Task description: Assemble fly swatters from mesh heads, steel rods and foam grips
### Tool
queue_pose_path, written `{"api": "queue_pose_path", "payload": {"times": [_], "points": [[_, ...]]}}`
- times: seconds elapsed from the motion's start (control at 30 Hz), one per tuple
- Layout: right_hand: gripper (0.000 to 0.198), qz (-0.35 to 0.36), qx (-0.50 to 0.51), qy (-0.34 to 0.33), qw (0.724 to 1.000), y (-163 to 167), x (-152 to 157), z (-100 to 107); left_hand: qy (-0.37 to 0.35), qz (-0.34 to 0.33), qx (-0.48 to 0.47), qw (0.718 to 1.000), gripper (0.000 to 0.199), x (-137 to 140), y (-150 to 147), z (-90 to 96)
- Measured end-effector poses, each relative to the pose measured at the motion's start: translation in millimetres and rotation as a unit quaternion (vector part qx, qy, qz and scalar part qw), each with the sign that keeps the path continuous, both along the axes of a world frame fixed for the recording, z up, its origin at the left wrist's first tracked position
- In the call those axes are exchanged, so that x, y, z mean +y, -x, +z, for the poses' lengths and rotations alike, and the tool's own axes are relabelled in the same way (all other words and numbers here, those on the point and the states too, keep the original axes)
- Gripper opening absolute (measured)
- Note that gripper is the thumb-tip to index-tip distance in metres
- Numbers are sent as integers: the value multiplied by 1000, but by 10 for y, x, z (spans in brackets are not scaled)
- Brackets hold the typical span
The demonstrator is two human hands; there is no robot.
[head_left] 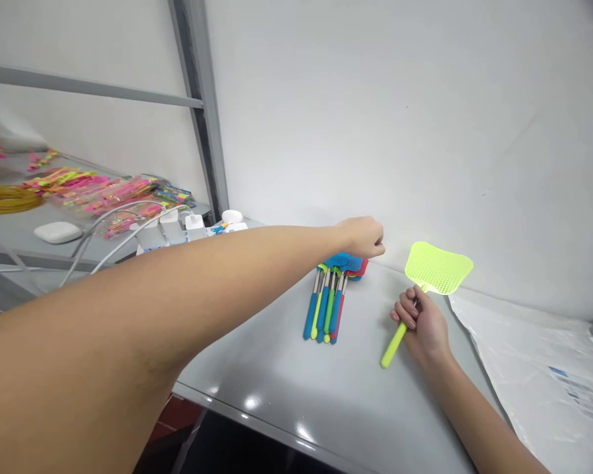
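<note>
My right hand point(420, 322) is wrapped round the shaft of a yellow-green fly swatter point(439, 266). Its meshed head points up and away, and its handle slants down to the left below my fingers. My left hand point(360, 237) is a closed fist at the end of the outstretched arm, seen from its back, with nothing sticking out of it. Just below that fist lies a pile of fly swatters point(329, 303) with blue, green, yellow and red handles side by side. Their blue and red heads are partly covered by my left hand and wrist.
A white plastic bag point(548, 375) lies flat on the grey table point(271, 368) at the right. A white wall rises behind. To the left, a metal shelf frame point(202, 105), white chargers with cables point(170, 227), a yellow coil point(7, 199) and bagged colourful items point(113, 194) stand.
</note>
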State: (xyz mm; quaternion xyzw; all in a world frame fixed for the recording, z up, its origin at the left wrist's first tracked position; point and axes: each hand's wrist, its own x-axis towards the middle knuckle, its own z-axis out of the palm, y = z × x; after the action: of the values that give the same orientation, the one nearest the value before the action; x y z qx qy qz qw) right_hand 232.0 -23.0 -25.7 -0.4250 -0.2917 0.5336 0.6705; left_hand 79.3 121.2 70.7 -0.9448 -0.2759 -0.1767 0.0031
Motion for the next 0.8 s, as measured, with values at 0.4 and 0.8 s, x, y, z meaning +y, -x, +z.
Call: {"api": "queue_pose_path", "payload": {"times": [0.4,0.8], "points": [[27,7,-26,5,1000,47,-34,33,-1,-3,0,1000,27,42,-39,6],[27,7,-33,11,999,78,-31,6,-1,-2,22,1000,28,0,-106,0]]}}
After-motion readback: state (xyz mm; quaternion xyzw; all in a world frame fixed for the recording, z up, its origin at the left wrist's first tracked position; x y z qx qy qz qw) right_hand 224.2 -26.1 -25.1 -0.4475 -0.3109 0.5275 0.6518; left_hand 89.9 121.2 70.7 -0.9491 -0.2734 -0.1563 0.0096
